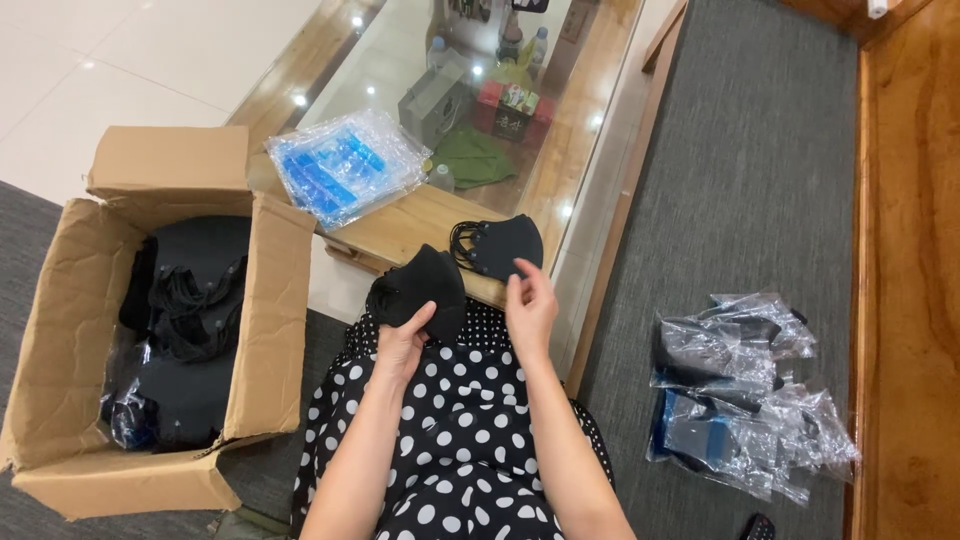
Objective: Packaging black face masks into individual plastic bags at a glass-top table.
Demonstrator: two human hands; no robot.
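Black masks [420, 288] in left hand [400, 345]

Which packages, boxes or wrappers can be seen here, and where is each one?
Cardboard box: floor, left; brown, open, black masks inside.
Clear bags with blue sheets: table's near left corner; flat stack.
Clear bags of packed masks: grey carpet, right; crumpled pile.
Red box: under the glass tabletop; small, squarish.
No screens show.

Both forearms bare, rising from six o'clock toward twelve, wrists near together. Left hand [402, 340] closed, fingers [415, 322] curled in a grip. Right hand [530, 310] at three o'clock of it, upright, fingers [522, 280] loosely bent, pinching nothing.
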